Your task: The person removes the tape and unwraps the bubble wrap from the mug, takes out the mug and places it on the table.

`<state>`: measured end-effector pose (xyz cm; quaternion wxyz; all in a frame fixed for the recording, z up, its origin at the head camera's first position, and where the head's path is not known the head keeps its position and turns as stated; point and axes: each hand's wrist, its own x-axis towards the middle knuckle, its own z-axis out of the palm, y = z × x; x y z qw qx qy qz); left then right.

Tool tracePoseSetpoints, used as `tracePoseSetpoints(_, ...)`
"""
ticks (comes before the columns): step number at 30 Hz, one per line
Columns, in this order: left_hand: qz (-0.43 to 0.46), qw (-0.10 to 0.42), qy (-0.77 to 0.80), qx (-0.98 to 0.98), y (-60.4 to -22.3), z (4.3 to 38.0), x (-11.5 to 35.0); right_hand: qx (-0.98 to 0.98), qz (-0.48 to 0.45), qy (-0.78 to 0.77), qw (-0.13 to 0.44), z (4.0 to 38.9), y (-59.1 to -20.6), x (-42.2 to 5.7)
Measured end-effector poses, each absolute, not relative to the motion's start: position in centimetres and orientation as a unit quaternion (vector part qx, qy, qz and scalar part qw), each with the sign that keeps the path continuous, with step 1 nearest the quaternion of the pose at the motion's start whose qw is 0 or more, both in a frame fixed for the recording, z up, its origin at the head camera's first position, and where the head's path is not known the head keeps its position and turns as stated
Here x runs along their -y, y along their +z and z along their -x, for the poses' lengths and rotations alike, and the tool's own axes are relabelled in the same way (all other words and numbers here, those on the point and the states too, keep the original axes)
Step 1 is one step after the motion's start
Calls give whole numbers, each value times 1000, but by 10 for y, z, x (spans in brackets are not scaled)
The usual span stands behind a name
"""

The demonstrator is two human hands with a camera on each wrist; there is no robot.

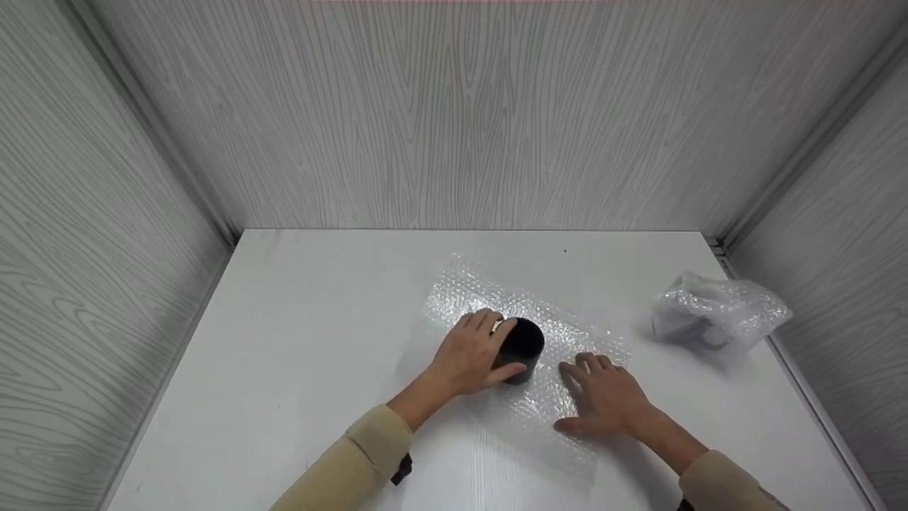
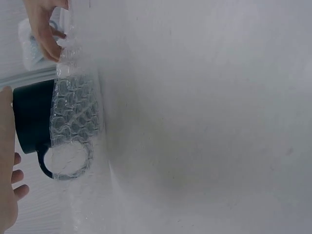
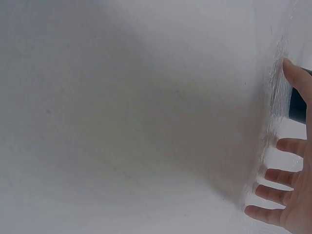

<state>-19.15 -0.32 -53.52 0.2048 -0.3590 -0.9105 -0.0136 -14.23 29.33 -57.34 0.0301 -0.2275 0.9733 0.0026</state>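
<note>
The dark mug point(image 1: 523, 349) stands upright near the middle of the sheet of bubble wrap point(image 1: 543, 408), and the left hand point(image 1: 468, 358) has it, gripping from the left with the thumb on the near side and a finger up at the rim. Over to the right hand point(image 1: 606, 397): fingers apart, thumb out, nothing grasped, fingertips at the wrap's right edge. Both forearms angle in from the near side, in tan sleeves point(image 1: 347, 458).

From above, the mug's handle point(image 2: 43, 163) is out of sight; the left wrist view picks it up, with the wrap blurring its lower part and the mug's base. That view cuts off much of the left hand. The right wrist view offers only a dark sliver of mug behind the right hand, but shows those fingers fairly straight.

Farther right on the white table point(image 1: 312, 348), a wrapped bundle point(image 1: 720, 312) sits by the edge, its contents hard to make out. A wood-grain panel point(image 1: 461, 113) rises at the far side.
</note>
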Motion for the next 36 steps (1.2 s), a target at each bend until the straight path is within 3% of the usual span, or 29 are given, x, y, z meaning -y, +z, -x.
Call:
tracePoseSetpoints(28,412,126,45,901,-535,227,-10,-972,233,16,26,141,-573,-290)
tracePoseSetpoints(36,432,130,61,890,-536,230,-15,-972,232,20,33,140,-573,-290)
